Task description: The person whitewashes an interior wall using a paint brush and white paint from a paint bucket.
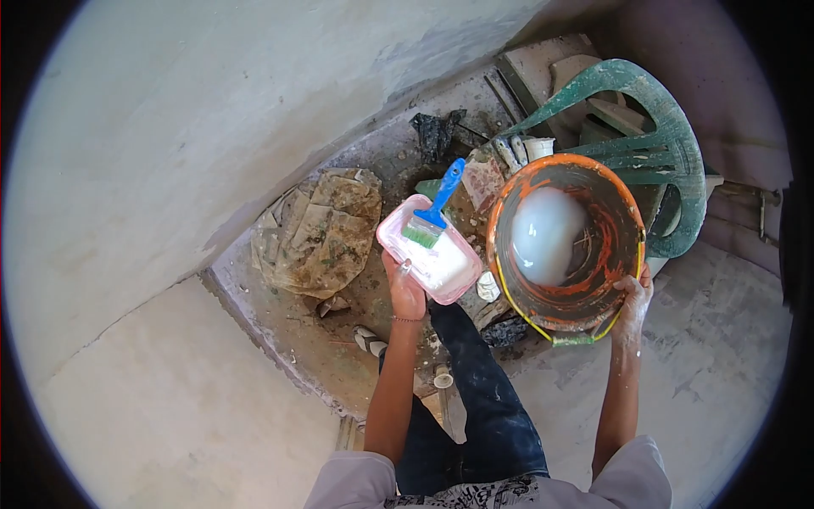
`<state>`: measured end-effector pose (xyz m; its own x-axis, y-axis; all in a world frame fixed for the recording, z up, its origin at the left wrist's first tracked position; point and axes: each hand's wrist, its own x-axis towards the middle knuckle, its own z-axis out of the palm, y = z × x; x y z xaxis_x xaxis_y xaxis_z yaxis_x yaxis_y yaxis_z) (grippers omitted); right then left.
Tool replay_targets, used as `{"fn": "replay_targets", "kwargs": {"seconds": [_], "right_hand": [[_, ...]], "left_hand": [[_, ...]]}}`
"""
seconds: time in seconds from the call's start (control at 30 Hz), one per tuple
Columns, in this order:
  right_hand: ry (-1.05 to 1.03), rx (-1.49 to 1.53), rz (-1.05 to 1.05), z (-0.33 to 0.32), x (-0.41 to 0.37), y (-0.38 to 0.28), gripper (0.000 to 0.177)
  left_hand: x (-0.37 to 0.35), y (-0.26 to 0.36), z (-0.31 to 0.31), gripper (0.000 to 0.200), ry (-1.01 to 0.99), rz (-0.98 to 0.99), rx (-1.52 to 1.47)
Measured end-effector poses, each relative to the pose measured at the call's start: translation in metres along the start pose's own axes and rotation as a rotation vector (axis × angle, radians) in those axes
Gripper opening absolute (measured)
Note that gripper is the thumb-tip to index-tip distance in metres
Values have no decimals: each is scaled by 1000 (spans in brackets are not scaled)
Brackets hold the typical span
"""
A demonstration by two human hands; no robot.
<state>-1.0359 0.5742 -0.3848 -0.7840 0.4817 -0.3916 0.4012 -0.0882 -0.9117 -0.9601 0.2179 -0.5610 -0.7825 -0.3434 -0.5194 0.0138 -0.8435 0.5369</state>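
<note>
My left hand (404, 288) grips the near edge of a pink plastic tub (392, 232) that holds white paint. A brush with a blue handle (437, 206) lies across the tub, bristles in the paint. My right hand (633, 297) holds the near rim of an orange, paint-smeared bucket (612, 229), which is tilted toward me and shows a pool of white paint (547, 233) inside. Tub and bucket are side by side, almost touching.
A pale plastered wall (212, 127) fills the left side. On the dirty floor below lie a crumpled paper sack (320, 231), black debris (437, 131) and scraps. A green plastic chair (666, 127) stands behind the bucket. My legs in dark paint-spattered jeans (483, 399) are below.
</note>
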Motion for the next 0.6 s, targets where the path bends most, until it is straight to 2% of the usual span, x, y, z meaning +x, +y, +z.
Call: {"fn": "replay_targets", "kwargs": {"seconds": [0.03, 0.27, 0.4, 0.5, 0.6], "right_hand": [[6, -101, 65, -4, 8, 7, 36], [173, 295, 134, 12, 50, 103, 44], [246, 355, 204, -7, 54, 159, 50], [237, 304, 147, -13, 48, 167, 51], [245, 283, 135, -3, 52, 154, 46]], "left_hand": [[2, 3, -5, 66, -55, 40, -1], [-3, 32, -18, 61, 0, 73, -30], [-14, 55, -8, 63, 45, 30, -38], [-16, 60, -3, 67, 98, 17, -22], [-16, 56, -5, 66, 22, 27, -52]]}}
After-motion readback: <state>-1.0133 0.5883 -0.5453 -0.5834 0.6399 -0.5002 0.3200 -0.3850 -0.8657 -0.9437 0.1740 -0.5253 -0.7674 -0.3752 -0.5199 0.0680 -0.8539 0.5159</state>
